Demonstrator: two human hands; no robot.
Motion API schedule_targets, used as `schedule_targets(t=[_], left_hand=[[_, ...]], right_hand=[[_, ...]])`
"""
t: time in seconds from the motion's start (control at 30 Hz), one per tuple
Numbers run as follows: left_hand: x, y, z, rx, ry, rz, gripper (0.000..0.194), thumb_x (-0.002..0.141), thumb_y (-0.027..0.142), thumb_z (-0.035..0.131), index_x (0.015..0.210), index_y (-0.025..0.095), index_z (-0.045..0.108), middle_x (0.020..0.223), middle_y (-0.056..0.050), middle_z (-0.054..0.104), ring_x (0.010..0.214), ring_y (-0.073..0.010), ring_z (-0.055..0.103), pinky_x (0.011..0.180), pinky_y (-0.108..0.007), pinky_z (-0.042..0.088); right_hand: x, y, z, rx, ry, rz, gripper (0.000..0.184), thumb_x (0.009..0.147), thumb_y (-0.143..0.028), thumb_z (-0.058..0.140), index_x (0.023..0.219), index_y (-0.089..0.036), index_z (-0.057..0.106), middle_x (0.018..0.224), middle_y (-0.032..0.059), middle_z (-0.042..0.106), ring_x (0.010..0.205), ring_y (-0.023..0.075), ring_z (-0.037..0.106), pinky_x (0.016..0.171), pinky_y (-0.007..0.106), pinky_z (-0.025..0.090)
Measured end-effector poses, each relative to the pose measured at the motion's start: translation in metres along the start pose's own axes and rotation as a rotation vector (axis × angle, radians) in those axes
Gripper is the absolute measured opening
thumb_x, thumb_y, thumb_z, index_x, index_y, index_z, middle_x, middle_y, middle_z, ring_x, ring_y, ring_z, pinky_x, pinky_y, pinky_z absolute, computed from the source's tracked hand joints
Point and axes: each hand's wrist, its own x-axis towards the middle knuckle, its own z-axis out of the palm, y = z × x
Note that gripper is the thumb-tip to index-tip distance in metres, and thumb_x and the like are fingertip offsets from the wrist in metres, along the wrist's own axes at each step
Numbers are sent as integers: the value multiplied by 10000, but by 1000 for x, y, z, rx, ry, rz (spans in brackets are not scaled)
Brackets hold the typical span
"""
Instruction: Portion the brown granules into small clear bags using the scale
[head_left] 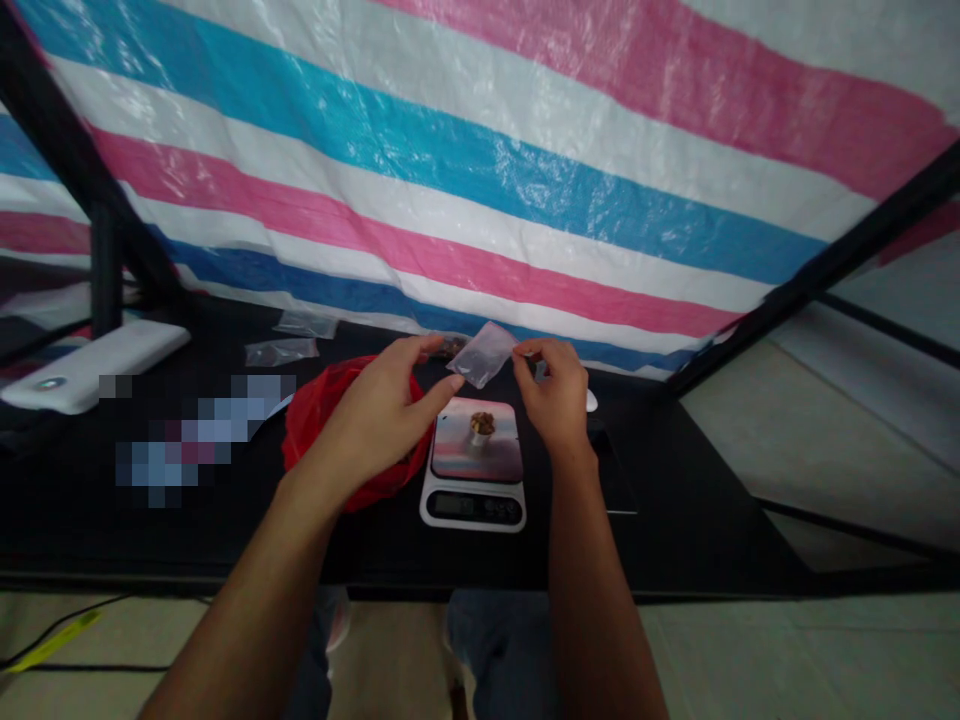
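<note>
Both my hands hold a small clear plastic bag (484, 354) above a kitchen scale. My left hand (379, 405) pinches the bag's left edge with thumb and fingers; my right hand (553, 392) pinches its right edge. Below the bag, the white scale (472, 500) carries a tiny cup with brown bits (481, 426) on its shiny plate. A red plastic bag (322, 415) lies just left of the scale, partly under my left hand.
The black table (675, 520) runs under a striped pink, blue and white tarp (487, 170). Two more small clear bags (281, 350) lie at the back left, near a white power bank (94, 365). Black frame bars (817, 270) slant at both sides.
</note>
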Motion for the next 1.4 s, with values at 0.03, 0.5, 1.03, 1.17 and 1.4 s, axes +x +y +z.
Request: schedule_targets(t=[0.03, 0.5, 1.03, 1.17, 1.4], left_hand=[[-2, 4, -4, 79, 43, 37, 638, 942, 522, 660, 1469, 170, 588, 1503, -140, 650, 1398, -324, 594, 1214, -468, 444], [-5, 6, -20, 287, 3, -67, 704, 923, 544, 629, 1504, 150, 582, 1483, -181, 677, 1338, -381, 655, 1127, -481, 505], [0, -25, 0, 253, -356, 39, 643, 982, 575, 580, 1429, 121, 663, 1422, -216, 699, 1266, -379, 683, 1104, -503, 507], [0, -26, 3, 275, -410, 71, 562, 909, 405, 694, 1403, 136, 683, 1411, -177, 703, 1254, -342, 684, 1114, -462, 509], [-1, -21, 9, 330, -458, 140, 547, 856, 277, 749, 1379, 122, 711, 1299, -156, 732, 1181, -336, 690, 1044, -442, 524]], right_hand=[[1, -11, -3, 22, -3, -58, 129, 981, -202, 587, 934, -233, 703, 996, 78, 774, 988, 254, 674, 925, 384, 519], [1, -88, -14, 302, -331, -243, 155, 993, -145, 623, 939, -258, 714, 986, 26, 779, 970, 207, 693, 915, 354, 529], [-21, -3, -25, 210, -783, 418, 340, 772, -153, 841, 1089, -160, 720, 985, 37, 755, 851, 168, 699, 721, 271, 515], [-20, -2, -18, 250, -827, 399, 257, 772, -133, 835, 999, -172, 720, 961, 24, 765, 841, 166, 704, 726, 267, 505], [-19, -4, -16, 248, -831, 319, 199, 793, -137, 811, 969, -176, 728, 936, 21, 769, 873, 186, 711, 770, 286, 501]])
